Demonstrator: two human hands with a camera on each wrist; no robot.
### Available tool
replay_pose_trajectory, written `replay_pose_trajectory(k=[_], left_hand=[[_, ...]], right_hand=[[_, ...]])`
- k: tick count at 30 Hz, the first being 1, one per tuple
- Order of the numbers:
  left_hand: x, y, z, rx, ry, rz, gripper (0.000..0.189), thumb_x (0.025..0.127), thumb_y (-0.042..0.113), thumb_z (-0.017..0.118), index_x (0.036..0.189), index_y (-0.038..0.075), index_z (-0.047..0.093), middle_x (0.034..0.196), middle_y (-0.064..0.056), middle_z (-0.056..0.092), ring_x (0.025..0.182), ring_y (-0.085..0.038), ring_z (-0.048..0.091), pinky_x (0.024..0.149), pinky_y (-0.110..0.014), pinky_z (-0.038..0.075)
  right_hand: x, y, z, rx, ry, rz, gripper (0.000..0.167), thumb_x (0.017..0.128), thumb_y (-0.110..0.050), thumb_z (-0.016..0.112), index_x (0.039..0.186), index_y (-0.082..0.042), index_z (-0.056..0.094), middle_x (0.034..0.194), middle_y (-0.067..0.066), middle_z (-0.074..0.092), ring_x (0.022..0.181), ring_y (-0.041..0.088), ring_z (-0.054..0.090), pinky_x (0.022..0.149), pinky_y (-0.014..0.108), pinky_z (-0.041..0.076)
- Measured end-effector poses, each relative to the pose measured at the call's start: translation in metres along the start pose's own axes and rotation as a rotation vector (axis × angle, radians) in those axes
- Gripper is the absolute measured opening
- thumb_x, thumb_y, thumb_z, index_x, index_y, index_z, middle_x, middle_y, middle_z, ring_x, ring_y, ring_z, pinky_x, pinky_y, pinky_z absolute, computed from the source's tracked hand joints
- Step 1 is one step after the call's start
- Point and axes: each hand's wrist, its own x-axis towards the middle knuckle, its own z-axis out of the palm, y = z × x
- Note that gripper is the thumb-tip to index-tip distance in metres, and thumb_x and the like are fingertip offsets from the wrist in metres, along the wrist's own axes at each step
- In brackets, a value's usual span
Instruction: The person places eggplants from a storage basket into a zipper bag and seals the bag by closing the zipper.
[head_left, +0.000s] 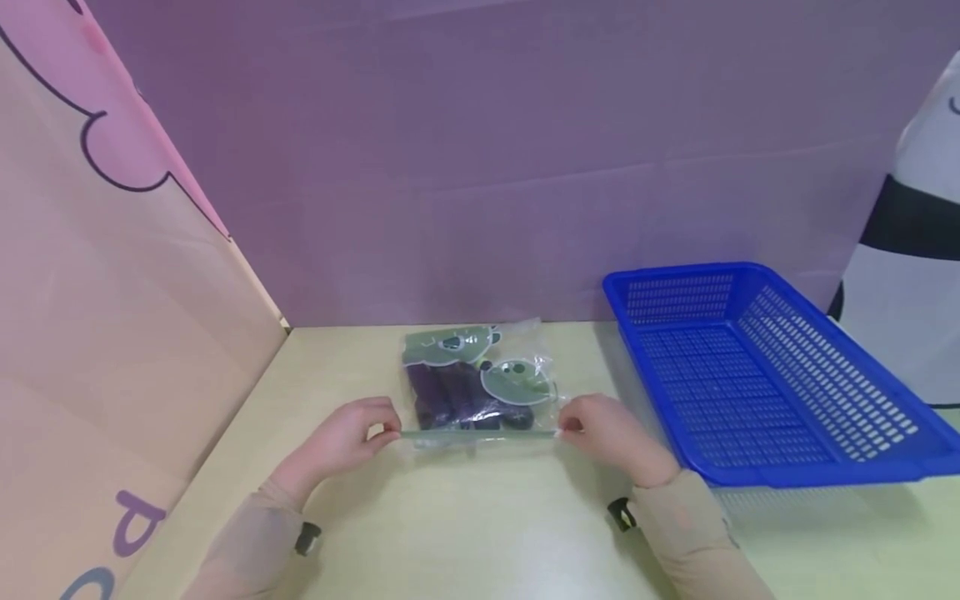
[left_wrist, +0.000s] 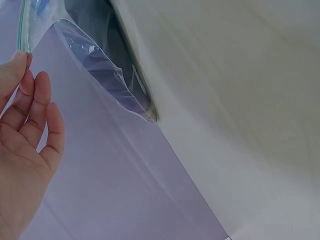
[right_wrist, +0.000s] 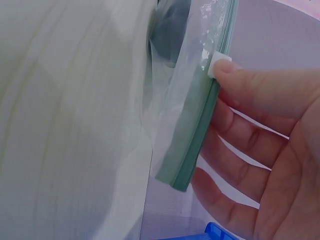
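A clear slider zip bag [head_left: 517, 382] printed with green cartoon animals lies on the table in the head view, with dark purple, elongated items [head_left: 450, 392] inside. Its green zip strip [head_left: 480, 434] runs along the side nearest me. At the strip's left end, my left hand [head_left: 352, 435] pinches the corner between thumb and index finger, the other fingers loosely bent. My right hand [head_left: 606, 435] grips the opposite end. The right wrist view shows that thumb on a white slider [right_wrist: 216, 64], with the strip's green tail hanging past the fingers.
A blue perforated plastic basket [head_left: 675, 400] stands on the table [head_left: 465, 533] just right of my right hand. A purple cloth wall [head_left: 480, 167] rises behind the table, and a printed panel [head_left: 112, 333] borders it on the left.
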Motion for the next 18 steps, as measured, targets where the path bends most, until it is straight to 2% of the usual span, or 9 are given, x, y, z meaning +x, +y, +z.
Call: replay_pose_trajectory(k=[11,18], left_hand=[[-0.0046,-0.0017,-0.0030,-0.001,0.005,-0.025,0.015,0.080,0.002,0.070,0.077,0.015,0.063,0.075,0.010,0.059,0.072,-0.005,0.056,0.070,-0.029,0.052],[-0.0071,-0.0038,-0.0045,0.011,0.032,0.007,0.018,0.077,-0.001,0.072,0.076,0.015,0.062,0.074,0.011,0.057,0.070,-0.003,0.054,0.067,-0.027,0.051]], right_hand=[[-0.0004,-0.0012,-0.0020,-0.010,0.002,0.064,0.005,0.079,-0.011,0.071,0.081,-0.007,0.070,0.076,0.002,0.069,0.070,0.016,0.062,0.069,0.033,0.053],[-0.0030,-0.0021,-0.0032,-0.032,0.012,0.100,0.004,0.078,-0.009,0.072,0.080,-0.006,0.070,0.078,0.005,0.070,0.073,0.021,0.064,0.071,0.036,0.054]])
